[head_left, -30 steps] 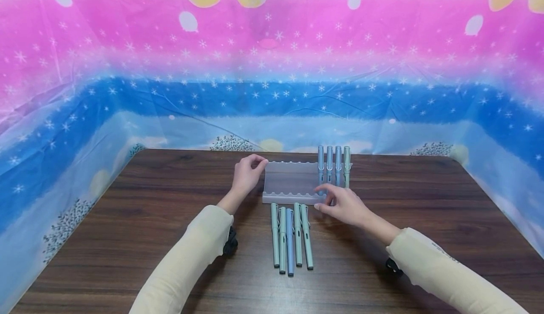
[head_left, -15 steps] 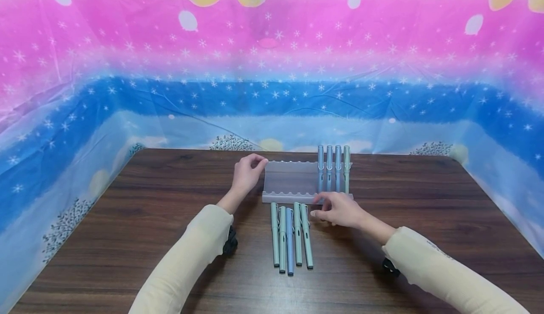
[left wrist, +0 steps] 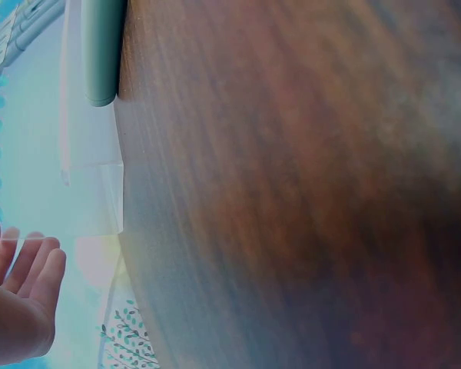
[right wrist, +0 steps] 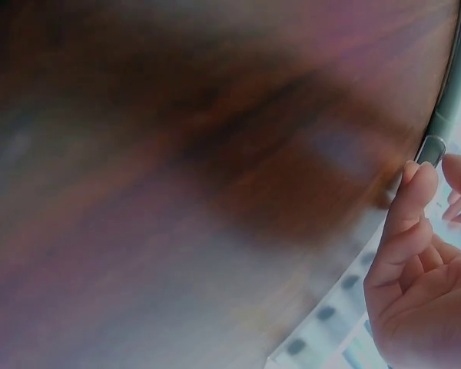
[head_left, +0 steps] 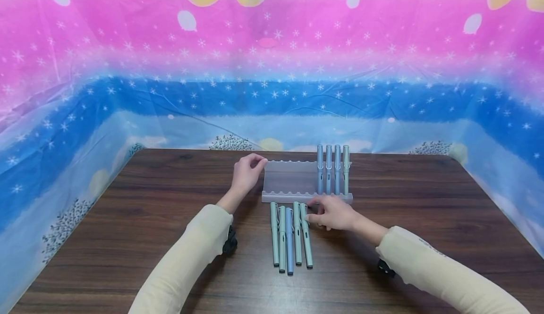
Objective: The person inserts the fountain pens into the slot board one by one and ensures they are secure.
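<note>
My left hand [head_left: 246, 172] pinches the upper left corner of a clear pen rack [head_left: 289, 178] with scalloped edges. The left wrist view shows that hand's fingers [left wrist: 48, 280] at the rack's end. On the table in front of the rack lie several green pens [head_left: 282, 238] and one blue pen [head_left: 290, 243]. My right hand [head_left: 335, 212] is beside the rightmost green pen [head_left: 306, 238], thumb and forefinger spread around its cap end. In the right wrist view, the fingertips [right wrist: 422, 184] are right at that pen's clip.
Three blue pens [head_left: 328, 170] and a green pen [head_left: 346, 170] stand side by side in the rack's right part. The wooden table [head_left: 170, 182] ends at a patterned pink and blue cloth [head_left: 272, 97] behind and along both sides.
My right hand has moved left and slightly down from the rack's front edge to the rightmost lying pen. The left hand keeps its hold on the rack; the pens have not moved.
</note>
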A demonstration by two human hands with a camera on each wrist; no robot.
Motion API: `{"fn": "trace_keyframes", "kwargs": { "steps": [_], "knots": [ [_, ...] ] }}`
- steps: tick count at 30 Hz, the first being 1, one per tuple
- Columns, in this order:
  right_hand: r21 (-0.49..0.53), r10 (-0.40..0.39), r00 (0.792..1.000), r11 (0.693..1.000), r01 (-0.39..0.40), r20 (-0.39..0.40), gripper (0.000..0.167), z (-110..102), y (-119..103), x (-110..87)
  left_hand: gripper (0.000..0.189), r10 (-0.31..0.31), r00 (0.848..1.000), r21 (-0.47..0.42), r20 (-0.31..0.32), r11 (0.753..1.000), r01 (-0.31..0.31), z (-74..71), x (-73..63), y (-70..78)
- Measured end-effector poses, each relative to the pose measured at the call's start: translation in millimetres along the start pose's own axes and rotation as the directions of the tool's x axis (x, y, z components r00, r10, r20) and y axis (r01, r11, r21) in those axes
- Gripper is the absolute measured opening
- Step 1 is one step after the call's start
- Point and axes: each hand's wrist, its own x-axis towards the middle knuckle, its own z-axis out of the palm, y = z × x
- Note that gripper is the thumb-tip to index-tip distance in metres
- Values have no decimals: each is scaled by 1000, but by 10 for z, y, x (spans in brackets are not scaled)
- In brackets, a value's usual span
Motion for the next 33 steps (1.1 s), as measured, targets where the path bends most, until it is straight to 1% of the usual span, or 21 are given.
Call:
{"fn": "trace_keyframes", "kwargs": {
  "steps": [6, 10, 18, 23, 33],
  "knots": [
    [-13, 4, 1000, 1000, -4, -2, 43, 25, -44, -3, 18, 7, 1000, 5, -5, 1000, -7, -2, -1, 5],
    [-16, 12, 1000, 1000, -12, 0, 42, 30, -59, 7, 18, 8, 1000, 2, -2, 1000, -8, -3, -1, 6],
    [-17, 37, 999, 999, -38, -16, 38, 48, -70, 17, 19, 6, 1000, -2, 0, 1000, -6, -7, -5, -2],
    [-25, 40, 999, 999, -41, -24, 34, 43, -64, 8, 19, 3, 1000, -2, 0, 1000, -3, -4, 3, -7],
    [-26, 49, 999, 998, -49, 4, 27, 18, -65, -3, 18, -4, 1000, 9, -1, 1000, 4, -1, 3, 8]
  ]
}}
